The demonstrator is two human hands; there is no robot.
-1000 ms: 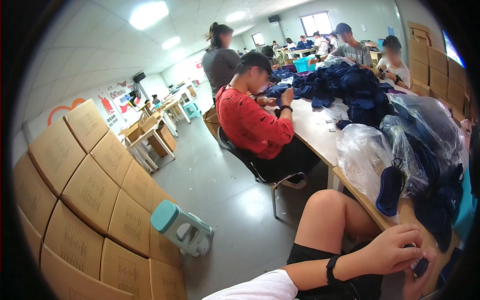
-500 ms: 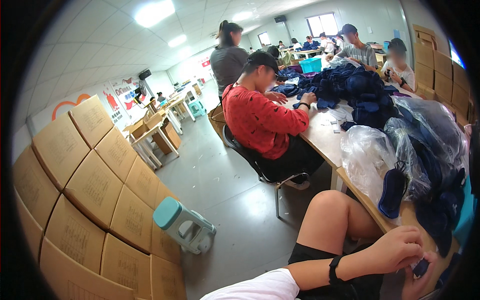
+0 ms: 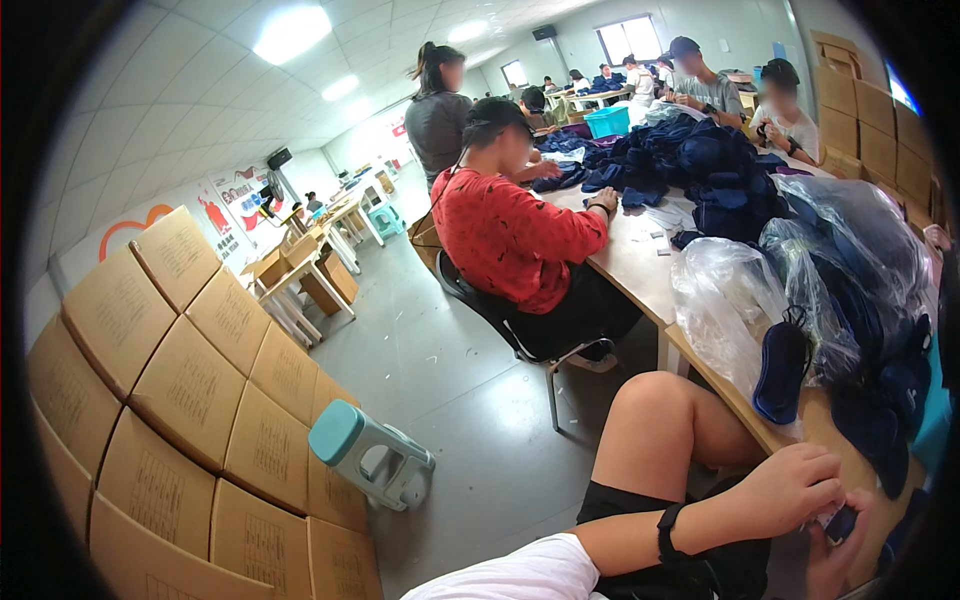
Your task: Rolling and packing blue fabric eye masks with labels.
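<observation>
Brown boxes [image 3: 190, 365] and a green stool [image 3: 338, 432] stand at nine o'clock from the small blue piece [image 3: 842, 522]; a person in red [image 3: 515, 235] sits at ten. A clear plastic bag [image 3: 715, 300] and a dark blue padded cloth [image 3: 782, 372] lie at eleven. The left hand [image 3: 790, 488] curls over the piece; whether it pinches it, I cannot tell. The right hand [image 3: 838, 564] grips the piece between thumb and fingers.

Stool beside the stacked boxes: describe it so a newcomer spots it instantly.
Find the big stack of brown boxes filling the lower left. Just right of it, on the gray floor, stands the stool. Its teal top and paler legs set it apart from the boxes, and it is far nearer than the other teal stool.
</observation>
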